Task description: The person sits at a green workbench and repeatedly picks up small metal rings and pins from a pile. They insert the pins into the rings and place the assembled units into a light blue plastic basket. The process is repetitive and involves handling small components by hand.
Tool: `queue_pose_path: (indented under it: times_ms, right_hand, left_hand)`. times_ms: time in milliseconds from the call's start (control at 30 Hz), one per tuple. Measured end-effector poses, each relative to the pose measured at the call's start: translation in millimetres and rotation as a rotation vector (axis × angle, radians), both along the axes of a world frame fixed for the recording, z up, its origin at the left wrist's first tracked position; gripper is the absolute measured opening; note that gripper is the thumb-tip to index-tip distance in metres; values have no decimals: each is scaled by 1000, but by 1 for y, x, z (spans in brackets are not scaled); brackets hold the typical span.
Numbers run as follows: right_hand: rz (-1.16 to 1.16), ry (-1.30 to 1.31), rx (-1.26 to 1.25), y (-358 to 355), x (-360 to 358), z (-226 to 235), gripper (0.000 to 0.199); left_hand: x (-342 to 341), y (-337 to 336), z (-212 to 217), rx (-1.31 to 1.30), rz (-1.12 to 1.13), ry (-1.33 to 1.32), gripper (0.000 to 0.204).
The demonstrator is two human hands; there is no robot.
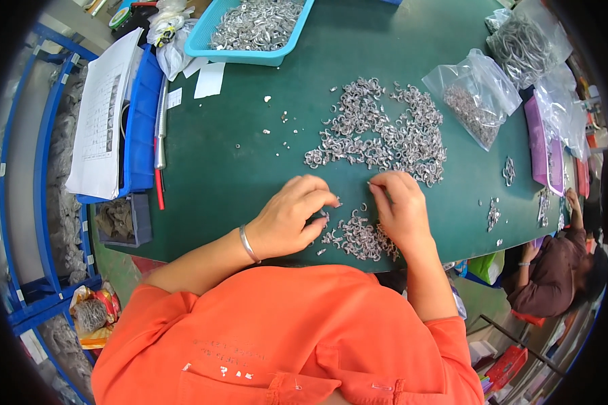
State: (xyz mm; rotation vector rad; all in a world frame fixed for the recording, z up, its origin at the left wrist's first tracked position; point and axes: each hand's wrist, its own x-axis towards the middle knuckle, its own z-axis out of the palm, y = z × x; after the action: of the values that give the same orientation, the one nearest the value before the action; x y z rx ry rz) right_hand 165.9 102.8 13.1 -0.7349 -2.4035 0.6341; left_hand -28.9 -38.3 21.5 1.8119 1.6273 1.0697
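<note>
The green desk [216, 155] bears a large pile [358, 128] of curved, silvery pieces [415, 145]. Behind-left of it sits a blue basket [243, 59] of similar ones; right, a filled clear bag [488, 77]; far left, a printed sheet [101, 115]. In front, by a small pile [362, 237], left hand [297, 206] and right hand [405, 209] curl; whether pinching pieces, I cannot tell.

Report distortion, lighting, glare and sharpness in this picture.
In the head view, the blue rack bows near the left rim, and the corners go black; the green table looks fairly evenly lit; bright glints show on the clear bag; the grey curved pieces look reasonably sharp.
</note>
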Motion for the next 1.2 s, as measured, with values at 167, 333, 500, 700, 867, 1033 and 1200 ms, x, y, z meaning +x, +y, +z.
queue_pose_path:
  times_ms: [167,333,500,700,867,1033,1200]
  right_hand:
    - [-85,79,-282,-12,14,13,11]
    - [13,112,-826,-39,12,19,9]
    - [-16,103,-435,-16,4,17,13]
    - [16,16,-77,-3,-15,6,27]
    - [55,-6,-65,-1,-14,2,39]
    - [55,23,-135,2,-9,5,42]
    - [33,44,-109,7,-1,4,24]
  left_hand:
    - [2,5,-7,-142,-120,-101,43]
    - [16,19,-1,-5,-144,-250,27]
    - [-17,40,11,355,160,-12,13]
    - [-139,109,25,415,689,165,7]
    - [-127,98,17,576,637,500,11]
    - [-59,50,6,196,144,219,21]
    - [-43,47,-21,123,175,156,27]
